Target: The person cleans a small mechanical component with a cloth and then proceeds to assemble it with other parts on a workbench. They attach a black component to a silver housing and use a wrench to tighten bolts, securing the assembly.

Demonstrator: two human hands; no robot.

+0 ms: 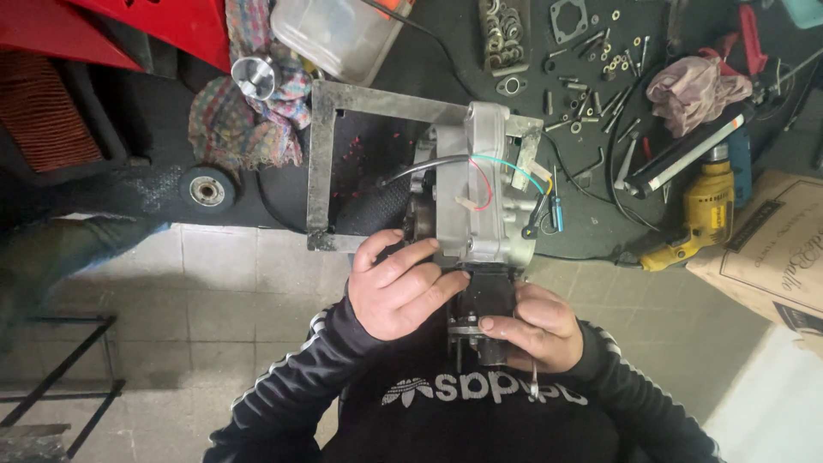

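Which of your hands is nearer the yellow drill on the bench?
The right hand. It grips the dark part under the engine case, below-left of the yellow drill. The left hand sits farther left, on the case's near edge.

Lower end of the black cylinder hidden behind the right hand and left hand. Red panel, clear plastic tub and cardboard box cut off at the edges. Small fasteners on the desk too small to tell apart.

Repair workshop: oily bench, scattered bolts, yellow drill.
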